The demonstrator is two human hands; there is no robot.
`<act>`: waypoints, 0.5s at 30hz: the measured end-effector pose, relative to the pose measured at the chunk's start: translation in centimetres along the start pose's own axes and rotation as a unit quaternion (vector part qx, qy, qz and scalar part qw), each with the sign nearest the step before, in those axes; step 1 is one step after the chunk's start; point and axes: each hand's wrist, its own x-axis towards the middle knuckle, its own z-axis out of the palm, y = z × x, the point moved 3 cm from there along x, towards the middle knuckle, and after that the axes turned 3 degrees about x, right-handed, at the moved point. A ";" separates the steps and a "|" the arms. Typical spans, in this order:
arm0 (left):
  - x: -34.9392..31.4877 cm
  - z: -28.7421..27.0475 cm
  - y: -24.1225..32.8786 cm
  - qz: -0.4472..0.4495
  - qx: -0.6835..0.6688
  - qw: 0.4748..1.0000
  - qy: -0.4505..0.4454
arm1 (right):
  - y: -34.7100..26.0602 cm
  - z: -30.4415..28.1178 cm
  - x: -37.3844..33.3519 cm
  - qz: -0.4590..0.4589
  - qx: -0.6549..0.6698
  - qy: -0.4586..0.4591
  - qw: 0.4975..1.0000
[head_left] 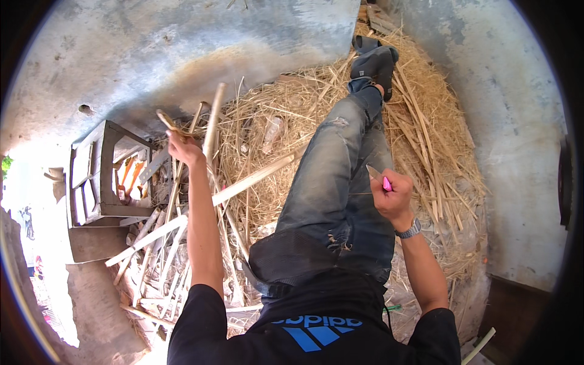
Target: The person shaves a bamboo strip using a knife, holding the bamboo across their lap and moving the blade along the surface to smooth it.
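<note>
**Straw-covered floor between grey walls**

The person sits on a floor (152,55) of worn grey concrete, one leg in jeans stretched far across a heap of straw (274,134). A grey wall (517,152) rises on the right. Split canes (158,243) lie scattered at near left, beside a wooden crate (100,173). The left hand (182,149) is closed around a thin cane strip (167,121), raised above the canes. The right hand (392,191) grips a pink-handled knife (380,177) just right of the knee.
</note>
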 end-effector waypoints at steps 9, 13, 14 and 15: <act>14.7 -1.1 4.7 0.229 0.205 0.945 0.111 | 0.8 -0.5 0.0 0.005 -0.021 -0.035 0.999; 18.7 -5.2 1.1 0.383 0.650 0.652 0.074 | 0.7 1.7 0.3 0.003 0.007 -0.047 0.999; 17.2 -7.0 -1.4 0.365 0.610 0.703 -0.023 | 0.3 2.5 0.5 0.005 0.021 -0.054 0.998; 13.7 -7.8 -4.3 0.339 0.554 0.750 -0.131 | 0.3 2.6 0.3 0.014 0.022 -0.059 0.998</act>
